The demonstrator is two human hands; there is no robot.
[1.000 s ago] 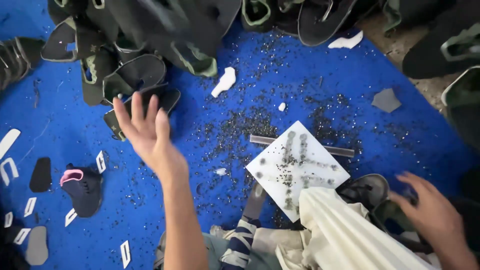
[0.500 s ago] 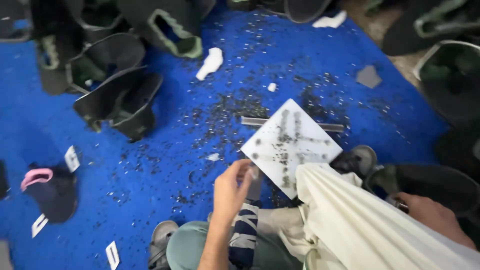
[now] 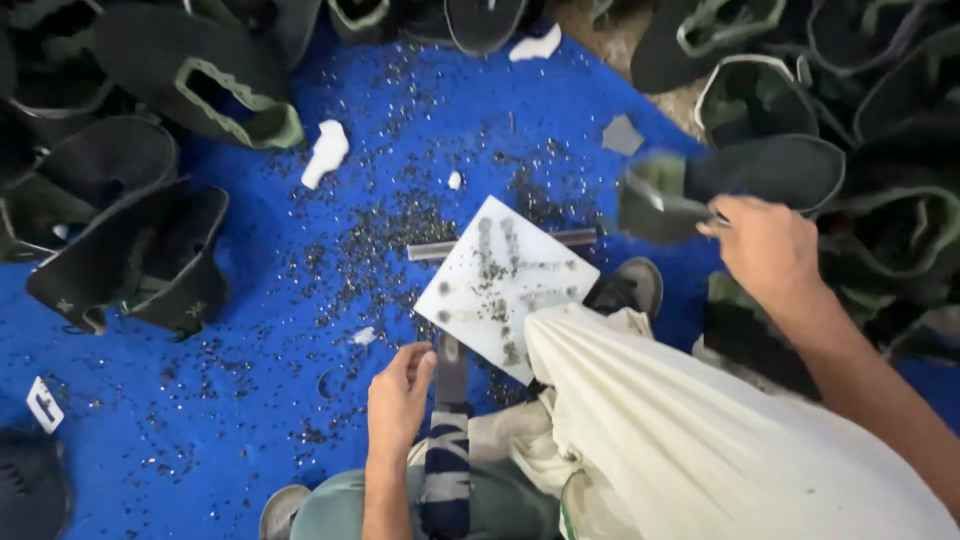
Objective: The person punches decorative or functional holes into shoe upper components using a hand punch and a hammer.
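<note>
The right hand (image 3: 768, 250) reaches out to the right of the scene and is closed in a grasp on a dark shoe upper (image 3: 730, 180) with an olive-green collar. It grips the piece at its near left end, so the upper's long axis runs away from the knuckles toward the far right, where it merges with the heap of similar uppers (image 3: 860, 120). The picture is blurred there, so exactly how the fingers pinch the edge cannot be told.

The left hand (image 3: 398, 400) stays close to the body, fingers curled around the grey handle of a tool (image 3: 450, 365) whose striped lower part stands upright just beside the knee. Directly far of that hand, and touching the tool's top, lies the white cutting board (image 3: 505, 285), tilted like a diamond and speckled with dark chips.

So the upper lies to the right of the board, nearer the right hand; the left hand is nearer the board. Around everything spreads the blue mat (image 3: 250, 400), littered with black scraps, with another pile of uppers (image 3: 140, 250) at far left.
</note>
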